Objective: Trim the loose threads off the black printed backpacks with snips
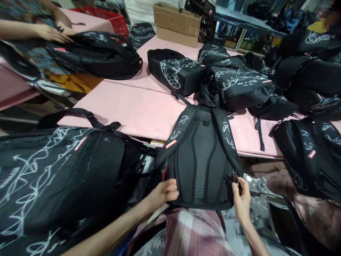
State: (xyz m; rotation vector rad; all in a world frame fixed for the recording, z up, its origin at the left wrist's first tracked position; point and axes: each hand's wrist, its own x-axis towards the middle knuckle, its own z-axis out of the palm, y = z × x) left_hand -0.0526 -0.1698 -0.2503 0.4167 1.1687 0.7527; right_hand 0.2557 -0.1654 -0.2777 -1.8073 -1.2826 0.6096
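Observation:
A black backpack (185, 167) lies with its padded back panel facing up, its lower end at my lap and its top end against the pink table edge. White scribbles and a small red-and-white label mark its two shoulder straps. At its lower left side, my left hand (168, 190) is closed on the edge, fingers curled. My right hand (242, 197) pinches dark material with a bit of red at the lower right side; exactly which part is hard to make out. A larger black backpack (90, 185) with white drawings fills the left foreground.
Several more black backpacks (242, 83) lie on the pink table (133, 106), heaped at right. Across the table, another person's hands (53, 33) handle a backpack (93, 57). A cardboard box (177, 26) and a red crate (113, 21) stand behind. Someone sits at right.

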